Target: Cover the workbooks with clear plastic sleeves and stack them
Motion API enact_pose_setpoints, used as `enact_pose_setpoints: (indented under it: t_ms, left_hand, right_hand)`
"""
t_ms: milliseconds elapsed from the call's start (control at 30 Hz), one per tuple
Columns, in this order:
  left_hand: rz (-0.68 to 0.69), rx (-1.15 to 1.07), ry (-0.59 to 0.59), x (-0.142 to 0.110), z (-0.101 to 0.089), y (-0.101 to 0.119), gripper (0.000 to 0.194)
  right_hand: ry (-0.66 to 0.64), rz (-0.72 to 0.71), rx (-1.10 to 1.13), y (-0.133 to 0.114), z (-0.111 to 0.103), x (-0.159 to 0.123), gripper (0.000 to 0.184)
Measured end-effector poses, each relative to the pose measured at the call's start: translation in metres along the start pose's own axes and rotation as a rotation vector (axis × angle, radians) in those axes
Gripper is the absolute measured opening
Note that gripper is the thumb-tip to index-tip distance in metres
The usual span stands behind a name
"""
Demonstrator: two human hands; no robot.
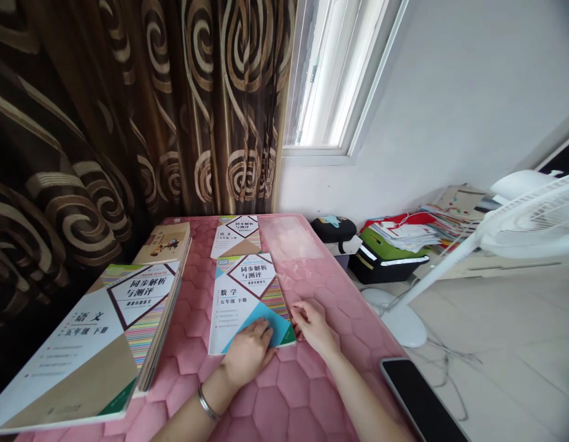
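Observation:
A maths workbook (247, 301), with a white, blue and striped cover, lies on the pink quilted cover in front of me. My left hand (251, 347) rests on its lower part, palm down, fingers lying on the cover. At the workbook's right edge is my right hand (314, 325), its fingers curled in and thumb and fingertips closed on the edge. A similar workbook (236, 233) lies just behind, partly overlapped by the maths one. To the left, a thick stack of books has a large Chinese-language workbook (91, 344) on top.
A tan book (162, 242) pokes out behind the left stack. A dark-screened phone (422, 399) lies at the right edge of the pink quilted surface (279, 405). Beyond stand a white fan (454, 264), a black-and-green box (385, 258) with papers, and a black case (334, 230). Patterned curtains (210, 104) hang behind.

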State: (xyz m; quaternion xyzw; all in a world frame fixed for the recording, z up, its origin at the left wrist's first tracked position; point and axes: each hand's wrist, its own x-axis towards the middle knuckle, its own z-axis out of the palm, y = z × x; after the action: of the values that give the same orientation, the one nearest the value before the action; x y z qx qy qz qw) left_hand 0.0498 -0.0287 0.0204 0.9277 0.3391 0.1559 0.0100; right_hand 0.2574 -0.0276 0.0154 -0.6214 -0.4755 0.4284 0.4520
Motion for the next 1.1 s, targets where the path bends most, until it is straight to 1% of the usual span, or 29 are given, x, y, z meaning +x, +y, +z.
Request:
enact_pose_setpoints:
  t_ms: [200, 367, 567, 667, 733, 833, 900, 967, 1100]
  left_hand:
    - [0.031, 0.015, 0.05, -0.004, 0.004, -0.002, 0.032]
    - [0.044, -0.001, 0.091, -0.005, 0.008, -0.002, 0.033]
    - [0.033, 0.012, 0.093, -0.003, 0.01, 0.001, 0.032]
    - [0.017, -0.034, 0.11, -0.002, 0.011, 0.004, 0.032]
    - [-0.03, -0.117, 0.142, -0.001, 0.01, 0.006, 0.03]
    - [-0.185, -0.337, 0.204, 0.001, 0.004, 0.006, 0.028]
    - [-0.275, -0.478, 0.224, 0.003, -0.001, 0.004, 0.027]
    - [-0.319, -0.565, 0.223, 0.005, -0.004, 0.002, 0.029]
    - [-0.35, -0.629, 0.218, 0.006, -0.005, 0.0, 0.033]
  right_hand:
    - [-0.001, 0.003, 0.015, -0.001, 0.001, -0.002, 0.036]
    - [0.016, 0.008, 0.007, -0.006, 0.0, -0.004, 0.034]
    - [-0.002, 0.005, 0.004, -0.007, 0.0, -0.005, 0.034]
    - [0.004, 0.002, 0.0, -0.004, 0.0, -0.004, 0.036]
    - [-0.001, 0.001, -0.002, -0.003, 0.0, -0.004, 0.038]
    - [-0.023, -0.005, 0.031, -0.004, 0.001, -0.006, 0.043]
    - [-0.034, -0.021, 0.064, -0.007, 0.001, -0.009, 0.045]
    - [-0.051, -0.04, 0.086, -0.009, 0.002, -0.012, 0.047]
    - [-0.105, -0.068, 0.088, -0.008, 0.004, -0.015, 0.048]
